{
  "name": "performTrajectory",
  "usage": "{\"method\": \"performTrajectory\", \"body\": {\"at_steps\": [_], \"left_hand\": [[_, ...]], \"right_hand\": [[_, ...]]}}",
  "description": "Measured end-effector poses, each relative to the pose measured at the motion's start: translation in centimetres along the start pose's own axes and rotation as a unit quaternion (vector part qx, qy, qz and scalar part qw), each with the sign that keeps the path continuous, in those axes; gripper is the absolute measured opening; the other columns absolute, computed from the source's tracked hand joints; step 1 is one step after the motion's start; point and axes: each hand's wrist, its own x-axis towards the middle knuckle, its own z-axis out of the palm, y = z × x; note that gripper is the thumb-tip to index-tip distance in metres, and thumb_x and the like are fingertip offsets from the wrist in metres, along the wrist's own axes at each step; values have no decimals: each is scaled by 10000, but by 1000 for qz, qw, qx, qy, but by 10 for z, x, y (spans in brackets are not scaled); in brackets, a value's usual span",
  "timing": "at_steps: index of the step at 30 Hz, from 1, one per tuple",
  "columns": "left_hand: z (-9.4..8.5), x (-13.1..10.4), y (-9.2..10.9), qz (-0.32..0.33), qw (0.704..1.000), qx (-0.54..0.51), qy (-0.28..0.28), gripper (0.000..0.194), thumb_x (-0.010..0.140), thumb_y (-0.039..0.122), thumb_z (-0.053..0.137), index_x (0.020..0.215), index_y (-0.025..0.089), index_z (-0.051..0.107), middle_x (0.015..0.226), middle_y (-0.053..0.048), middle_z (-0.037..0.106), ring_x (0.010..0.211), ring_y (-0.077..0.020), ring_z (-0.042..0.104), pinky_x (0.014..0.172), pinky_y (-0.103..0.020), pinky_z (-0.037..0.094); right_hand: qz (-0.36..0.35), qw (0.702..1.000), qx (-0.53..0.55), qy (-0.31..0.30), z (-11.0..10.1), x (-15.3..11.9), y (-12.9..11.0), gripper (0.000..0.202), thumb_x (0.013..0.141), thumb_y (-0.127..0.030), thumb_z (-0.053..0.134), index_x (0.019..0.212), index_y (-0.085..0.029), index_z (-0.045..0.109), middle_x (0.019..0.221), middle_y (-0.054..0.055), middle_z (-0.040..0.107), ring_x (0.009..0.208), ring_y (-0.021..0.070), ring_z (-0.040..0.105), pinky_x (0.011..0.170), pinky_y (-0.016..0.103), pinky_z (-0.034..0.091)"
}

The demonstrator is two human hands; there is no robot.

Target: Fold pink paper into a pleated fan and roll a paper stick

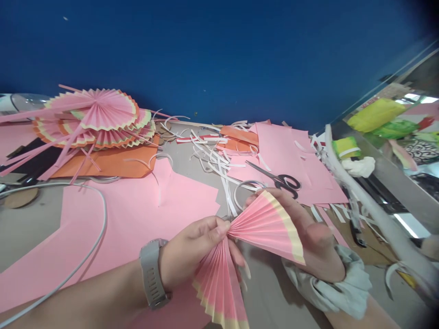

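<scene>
One pleated fan (269, 226), left hand (197, 242) pinching it, right hand (317, 244) spread behind, clear container (30, 101) (contents unclear)

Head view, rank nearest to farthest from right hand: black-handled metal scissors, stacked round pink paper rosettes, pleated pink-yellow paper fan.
1. Paper fan: at the right hand
2. Scissors: just beyond it
3. Paper rosettes: far left

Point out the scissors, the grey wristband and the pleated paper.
Scissors (273, 177): head view, near the pivot.
Grey wristband (152, 273): head view, on the strap.
Pleated paper (265, 226): head view, on the upper section's folds.
</scene>
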Motion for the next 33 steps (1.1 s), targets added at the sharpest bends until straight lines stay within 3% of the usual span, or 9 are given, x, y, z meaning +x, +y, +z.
{"method": "performTrajectory", "body": {"at_steps": [3,7,11,16,20,23,26,30,33], "left_hand": [[1,0,2,28,999,23,32,249,878,341,445,716,152,436,621,-49,641,512,-150,622,477,-247,490],[2,1,4,47,996,30,70,230,872,326,467,728,152,420,685,-53,647,555,-154,637,531,-270,510],[3,2,4,66,992,23,108,223,855,337,497,750,158,414,747,-58,661,591,-162,647,556,-294,522],[3,2,3,69,992,20,107,241,819,329,555,733,165,401,726,-49,663,604,-169,649,553,-291,515],[3,1,2,52,993,40,95,230,828,339,541,752,174,400,746,-51,670,650,-183,653,593,-314,513],[2,0,0,52,989,119,70,203,863,346,484,793,161,440,776,-78,685,728,-192,651,695,-333,492],[2,-1,-2,48,984,167,47,223,887,353,435,827,142,477,788,-98,693,761,-193,647,715,-319,477],[1,-1,-1,69,984,139,89,238,868,378,468,876,141,482,845,-107,695,763,-203,652,707,-329,488],[1,-2,2,98,979,85,156,262,862,392,479,981,159,470,976,-109,677,889,-214,633,721,-314,494]], "right_hand": [[10,990,142,-18,1,0,0,637,670,-729,435,1156,-318,433,1185,83,525,1108,282,496,874,424,444],[18,992,126,-5,4,1,2,591,739,-623,480,1239,-320,391,1322,68,396,1221,268,375,951,427,396],[36,986,148,71,11,3,6,418,849,-510,389,1209,-297,397,1253,71,422,1108,228,464,834,402,490],[49,981,105,158,13,3,10,237,875,-412,409,1018,-246,500,1036,57,490,875,173,547,734,336,520],[67,987,43,139,11,1,4,147,883,-360,430,914,-250,522,903,19,533,795,142,559,731,285,492],[72,992,-15,104,10,2,-2,128,872,-331,464,817,-235,527,766,-1,546,737,131,549,702,245,468],[64,994,12,83,11,4,-2,138,869,-332,467,795,-237,534,763,0,548,727,128,542,693,236,470],[37,980,187,57,11,4,4,378,887,-503,274,1035,-236,497,885,59,529,812,181,548,680,310,510],[1,982,178,57,13,0,6,458,860,-571,247,1090,-226,442,928,68,500,821,193,550,703,348,509]]}}
